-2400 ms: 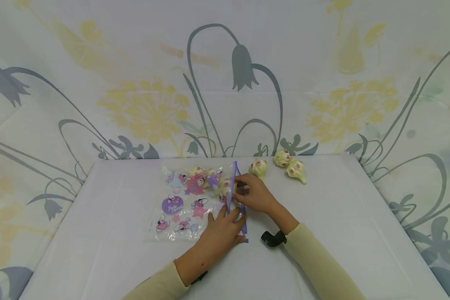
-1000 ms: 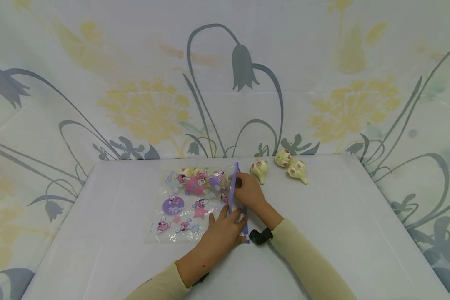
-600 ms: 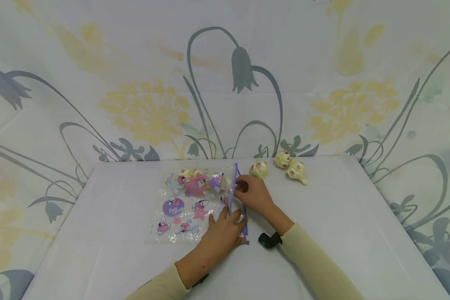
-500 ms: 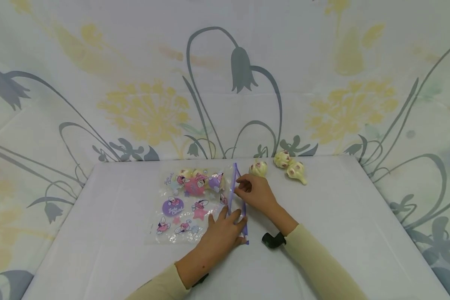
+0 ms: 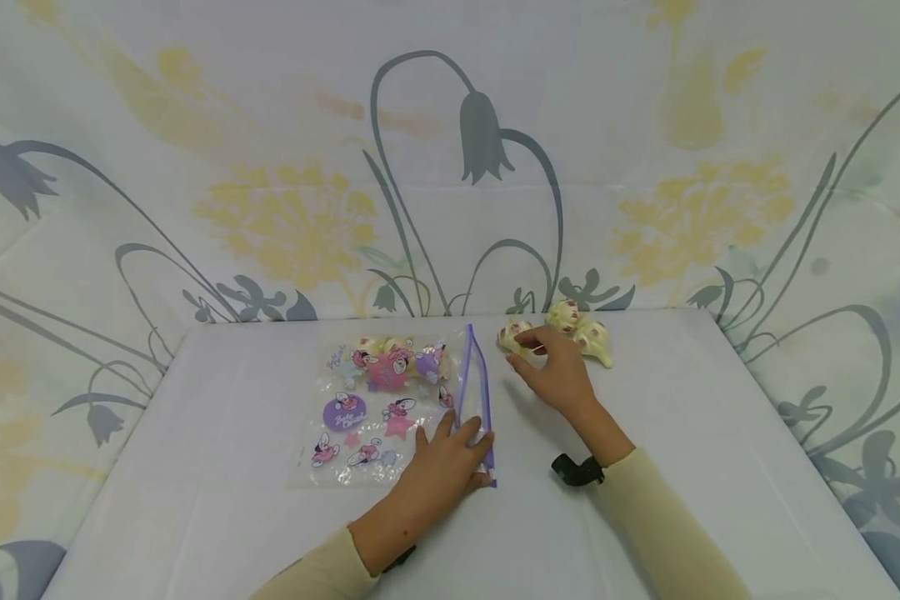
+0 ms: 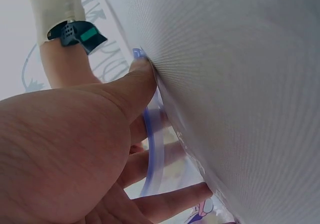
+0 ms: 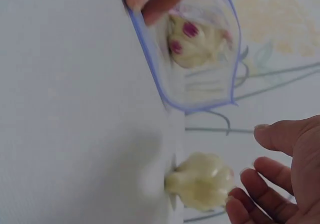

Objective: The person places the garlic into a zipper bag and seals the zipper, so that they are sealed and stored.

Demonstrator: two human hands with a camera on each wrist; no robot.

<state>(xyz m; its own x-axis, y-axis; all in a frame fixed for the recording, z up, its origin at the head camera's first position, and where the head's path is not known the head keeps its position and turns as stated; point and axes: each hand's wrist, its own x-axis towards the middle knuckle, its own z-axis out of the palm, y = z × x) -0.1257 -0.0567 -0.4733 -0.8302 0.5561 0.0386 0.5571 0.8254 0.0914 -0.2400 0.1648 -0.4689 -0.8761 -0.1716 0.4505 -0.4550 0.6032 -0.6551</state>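
Note:
A clear zip bag [image 5: 345, 450] with pink and purple prints lies on the table, its purple-edged mouth apart on the right. Several cream garlic bulbs [image 5: 369, 344] with purple marks show through it. My left hand [image 5: 438, 467] rests on the bag's mouth, fingers spread and thumb at its lower corner; in the left wrist view the thumb [image 6: 137, 87] presses by the purple strip. My right hand [image 5: 558, 375] reaches over a loose garlic bulb [image 5: 510, 337], partly hidden behind the fingers. In the right wrist view a gap shows between thumb and fingers, beside that bulb [image 7: 202, 181].
Two more garlic bulbs [image 5: 563, 315] lie touching near the table's back edge, right of the reached one. A flower-printed cloth [image 5: 435, 167] rises behind the white-covered table [image 5: 232, 417]. Each wrist wears a black device, the right one [image 5: 577, 471] plainly seen.
My right hand was in the bag's mouth with a garlic bulb, which now lies with those inside. The hand has withdrawn and moved right to a loose bulb. My left hand has stayed put.

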